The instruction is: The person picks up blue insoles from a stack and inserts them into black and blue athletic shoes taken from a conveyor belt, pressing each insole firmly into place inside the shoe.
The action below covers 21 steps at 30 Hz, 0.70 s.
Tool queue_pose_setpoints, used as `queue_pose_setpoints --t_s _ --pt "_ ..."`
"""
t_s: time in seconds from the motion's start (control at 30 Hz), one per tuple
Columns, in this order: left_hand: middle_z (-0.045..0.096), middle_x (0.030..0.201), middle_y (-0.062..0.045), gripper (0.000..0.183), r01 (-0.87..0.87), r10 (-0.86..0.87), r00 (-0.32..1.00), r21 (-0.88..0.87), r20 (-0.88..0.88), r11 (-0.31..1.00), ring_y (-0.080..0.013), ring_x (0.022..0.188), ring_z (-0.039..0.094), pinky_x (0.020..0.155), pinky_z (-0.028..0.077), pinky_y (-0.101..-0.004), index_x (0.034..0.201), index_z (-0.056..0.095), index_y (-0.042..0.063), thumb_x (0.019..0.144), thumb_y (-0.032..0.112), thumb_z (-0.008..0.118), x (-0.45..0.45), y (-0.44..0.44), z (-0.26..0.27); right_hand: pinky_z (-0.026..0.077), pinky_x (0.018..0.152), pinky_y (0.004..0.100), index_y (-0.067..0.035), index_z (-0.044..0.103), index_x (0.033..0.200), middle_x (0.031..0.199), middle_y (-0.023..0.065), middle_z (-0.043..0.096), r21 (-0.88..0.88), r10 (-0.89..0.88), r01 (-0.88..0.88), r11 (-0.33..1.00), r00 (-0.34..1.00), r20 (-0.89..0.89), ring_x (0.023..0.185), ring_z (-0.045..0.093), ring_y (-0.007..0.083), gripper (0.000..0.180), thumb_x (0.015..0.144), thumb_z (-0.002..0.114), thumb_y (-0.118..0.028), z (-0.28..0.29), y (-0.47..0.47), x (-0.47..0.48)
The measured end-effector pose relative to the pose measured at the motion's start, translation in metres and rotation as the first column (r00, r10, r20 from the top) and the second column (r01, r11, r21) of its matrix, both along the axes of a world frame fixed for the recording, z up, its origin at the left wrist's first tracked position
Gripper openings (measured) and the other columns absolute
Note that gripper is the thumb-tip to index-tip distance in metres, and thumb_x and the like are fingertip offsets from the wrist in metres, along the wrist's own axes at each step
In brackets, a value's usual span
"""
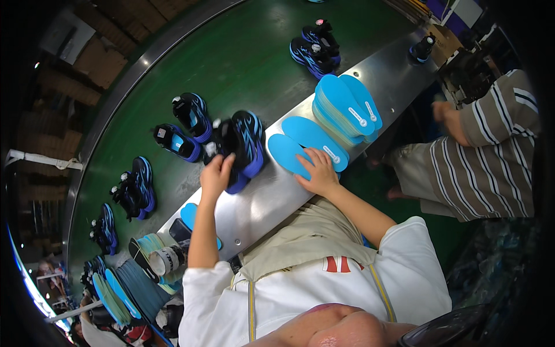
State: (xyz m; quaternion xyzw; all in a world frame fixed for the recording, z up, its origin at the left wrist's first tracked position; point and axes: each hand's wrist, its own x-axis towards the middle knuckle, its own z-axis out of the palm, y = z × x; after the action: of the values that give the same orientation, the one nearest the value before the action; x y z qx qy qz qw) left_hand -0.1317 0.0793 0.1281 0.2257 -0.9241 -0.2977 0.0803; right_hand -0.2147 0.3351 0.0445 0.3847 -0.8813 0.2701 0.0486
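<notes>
My left hand [215, 175] has its thumb and fingers pinched at a black sneaker [226, 138] with a purple sole. Close beside that shoe stands its black-and-blue mate [250, 141]. My right hand [320, 174] rests with spread fingers on a blue insole [282, 152], the left one of two stacks lying side by side. The other stack's top insole [314, 139] bears a white printed mark. Farther right is a taller pile of blue insoles [343, 104]. What lies under my right palm is hidden.
A metal ledge [264, 204] borders the green conveyor belt [243, 65]. Sneaker pairs stand on the belt, including one pair [314, 50] farther up. More insoles [138, 282] and a tape roll [164, 261] are at lower left. A person in a striped shirt [481, 169] stands at right.
</notes>
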Motion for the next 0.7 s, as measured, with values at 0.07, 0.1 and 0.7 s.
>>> queue_pose_setpoints --t_s 0.07,0.1,0.7 --pt "0.049 0.05 -0.014 0.033 0.023 -0.029 0.999 -0.162 -0.032 0.987 -0.0324 0.05 0.05 0.05 0.038 -0.0368 0.06 0.047 0.005 0.076 0.032 0.055 0.031 0.031 0.001 0.025 0.092 0.0405 -0.012 0.05 0.108 0.112 0.0121 0.042 -0.021 -0.016 0.017 1.0 0.999 0.047 0.109 0.035 0.0272 0.047 0.066 0.061 -0.03 -0.003 0.001 0.003" --pt "0.049 0.049 -0.014 0.031 0.058 -0.067 0.997 -0.251 -0.026 0.966 -0.0315 0.048 0.051 0.048 0.038 -0.0361 0.06 0.047 0.006 0.075 0.031 0.056 0.042 0.044 -0.001 0.025 0.092 0.0405 -0.013 0.05 0.108 0.111 0.0119 0.043 -0.012 -0.031 0.032 0.999 0.998 0.055 0.108 0.035 0.0272 0.048 0.065 0.061 -0.03 -0.002 0.001 0.004" --pt "0.045 0.106 -0.02 0.054 -0.184 0.109 0.898 -0.139 -0.426 0.973 -0.0342 0.092 0.046 0.075 0.038 -0.0365 0.119 0.036 0.003 0.071 0.013 0.06 0.091 0.046 -0.034 0.041 0.075 0.0357 0.002 0.053 0.094 0.106 0.0175 0.048 -0.448 0.203 -0.188 0.874 0.979 -0.014 0.089 0.048 0.0304 0.035 0.065 0.065 -0.015 0.136 -0.049 -0.001"
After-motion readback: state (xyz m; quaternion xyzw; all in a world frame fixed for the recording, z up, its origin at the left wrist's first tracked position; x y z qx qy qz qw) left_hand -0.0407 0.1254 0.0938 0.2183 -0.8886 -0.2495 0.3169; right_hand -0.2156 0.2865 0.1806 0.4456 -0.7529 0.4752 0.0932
